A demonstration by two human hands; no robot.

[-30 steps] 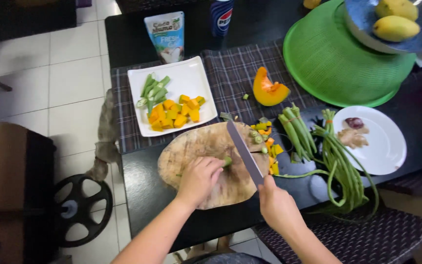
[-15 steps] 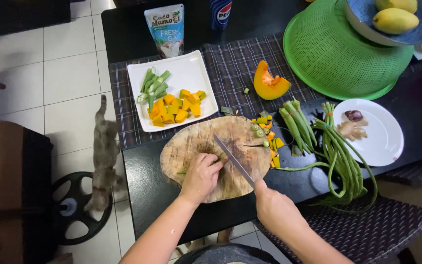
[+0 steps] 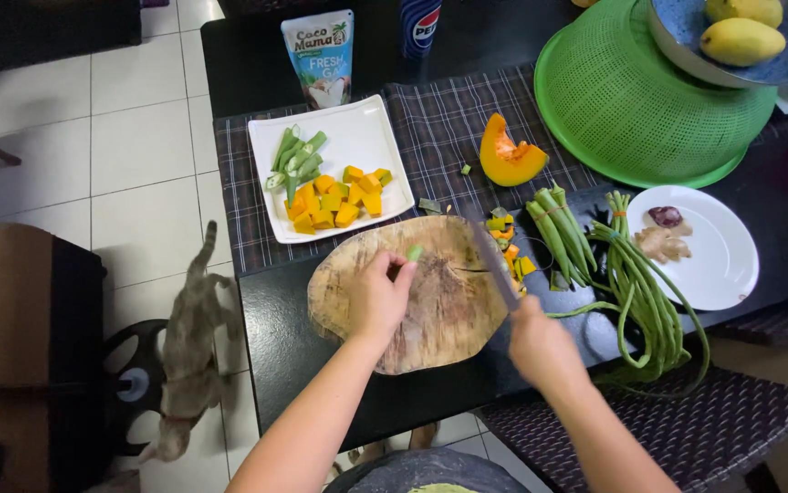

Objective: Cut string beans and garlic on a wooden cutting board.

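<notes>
My left hand [image 3: 378, 297] is over the round wooden cutting board [image 3: 448, 315] and pinches a small green okra piece [image 3: 415, 252] at its fingertips. At the board's right edge my right hand [image 3: 540, 345] grips a knife [image 3: 492, 260], its blade lifted and pointing away from me, blurred by motion. Cut pumpkin bits and okra ends [image 3: 509, 248] lie beside the blade. A square white plate [image 3: 357, 137] behind the board holds okra pieces [image 3: 295, 160] and pumpkin cubes [image 3: 334, 201].
A pumpkin wedge [image 3: 508, 157], whole okra [image 3: 558, 233] and long beans [image 3: 640, 292] lie to the right, with a round white plate [image 3: 718, 265] of ginger. A green colander [image 3: 631, 100], a bowl of mangoes [image 3: 741, 36], a pouch [image 3: 319, 57] and a can [image 3: 419, 23] stand behind. A cat [image 3: 188, 338] walks on the floor at left.
My left hand has lifted a cut okra piece off the board toward the plate. The knife swung from the board's middle to its right edge. The cat moved nearer.
</notes>
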